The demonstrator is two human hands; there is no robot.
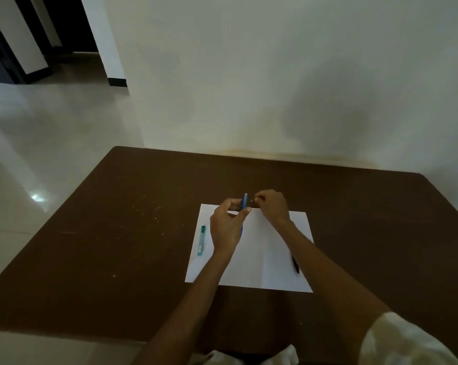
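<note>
My left hand (226, 227) grips a blue pen-like object (244, 202) that points away from me, above the far edge of a white sheet of paper (262, 259). Just right of its tip, my right hand (272, 206) pinches a tiny white piece (252, 200) between thumb and finger. The two hands are almost touching. A small green tube-shaped case (202, 240) lies on the sheet's left edge. On the sheet's right side a black pen (295, 265) is partly hidden under my right forearm.
The paper lies on a dark brown table (117, 233) pushed against a pale wall (249, 88). Small light specks dot the table's left part. Tiled floor (25, 140) lies to the left, with a dark doorway (38, 27) beyond.
</note>
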